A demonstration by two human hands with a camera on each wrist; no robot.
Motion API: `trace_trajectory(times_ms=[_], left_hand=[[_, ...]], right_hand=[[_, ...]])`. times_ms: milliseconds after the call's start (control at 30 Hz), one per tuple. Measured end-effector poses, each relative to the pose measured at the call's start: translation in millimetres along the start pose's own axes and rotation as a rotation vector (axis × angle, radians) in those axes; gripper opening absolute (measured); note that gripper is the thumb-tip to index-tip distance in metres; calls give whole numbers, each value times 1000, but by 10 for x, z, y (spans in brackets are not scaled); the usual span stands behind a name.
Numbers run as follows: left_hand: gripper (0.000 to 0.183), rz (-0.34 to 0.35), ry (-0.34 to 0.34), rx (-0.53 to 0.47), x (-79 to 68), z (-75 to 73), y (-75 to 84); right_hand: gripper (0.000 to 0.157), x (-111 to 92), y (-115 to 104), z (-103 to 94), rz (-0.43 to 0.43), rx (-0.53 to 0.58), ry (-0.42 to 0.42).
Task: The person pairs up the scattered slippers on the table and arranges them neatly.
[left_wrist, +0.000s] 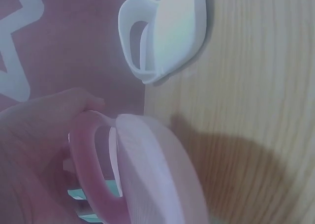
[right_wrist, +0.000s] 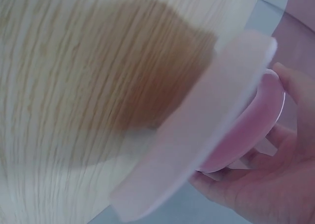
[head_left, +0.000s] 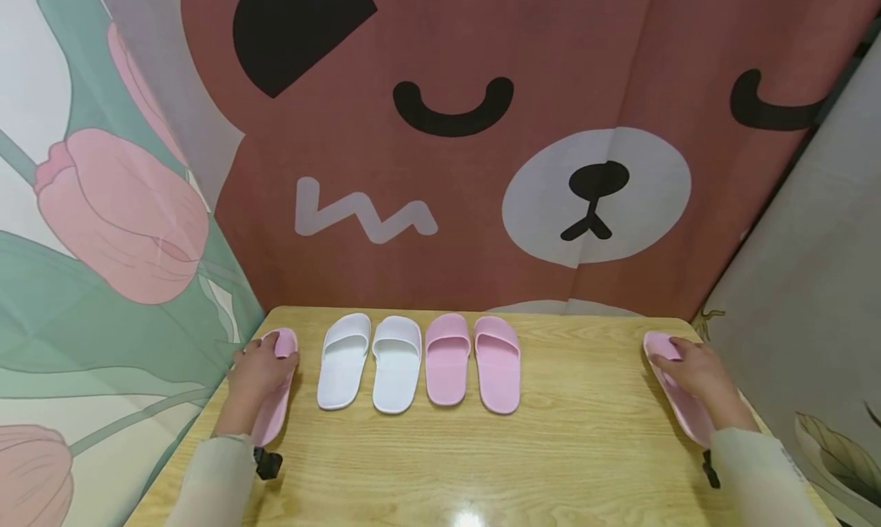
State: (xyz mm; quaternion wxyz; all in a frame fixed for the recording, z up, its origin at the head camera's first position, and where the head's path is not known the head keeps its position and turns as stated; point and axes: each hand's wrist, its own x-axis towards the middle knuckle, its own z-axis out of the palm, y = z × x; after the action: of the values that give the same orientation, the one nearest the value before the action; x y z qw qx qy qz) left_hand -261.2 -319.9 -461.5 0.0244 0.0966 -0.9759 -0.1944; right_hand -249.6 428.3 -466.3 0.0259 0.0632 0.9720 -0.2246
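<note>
At the table's left edge my left hand (head_left: 258,368) grips a pink slide slipper (head_left: 275,416) by its strap. The left wrist view shows this slipper (left_wrist: 157,170) tilted on its side, with the thumb over the strap edge. By the right edge, my right hand (head_left: 703,382) holds another pink slipper (head_left: 681,401) by the strap. In the right wrist view that slipper (right_wrist: 197,118) is tilted over the wood, its shadow below, and the fingers (right_wrist: 216,187) curl round the strap. Some fingertips of the left hand are hidden.
Two white slippers (head_left: 342,374) and a pink pair (head_left: 447,370) lie side by side near the back of the wooden table (head_left: 578,435), toes toward the back. Behind hangs a brown bear-print curtain (head_left: 468,206). Patterned cloths flank both sides.
</note>
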Motion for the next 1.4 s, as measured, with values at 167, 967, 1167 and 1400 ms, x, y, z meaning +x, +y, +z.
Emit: trace_trajectory(times_ms=[167,967,1167,1400], left_hand=[[77,0,11,0,-25,-2,59],[77,-10,48,-20,-156,-26,251],[77,-6,56,-32,-162,-9,296],[77,15,75,-17,-189,-12,413]], right_hand=[[92,-12,-63,13,-7,-5,19],[95,-43,-308,62,-26,1,18],[95,-77,-372,81,-32,0,24],[96,-86,-471,82,-35,-4,22]])
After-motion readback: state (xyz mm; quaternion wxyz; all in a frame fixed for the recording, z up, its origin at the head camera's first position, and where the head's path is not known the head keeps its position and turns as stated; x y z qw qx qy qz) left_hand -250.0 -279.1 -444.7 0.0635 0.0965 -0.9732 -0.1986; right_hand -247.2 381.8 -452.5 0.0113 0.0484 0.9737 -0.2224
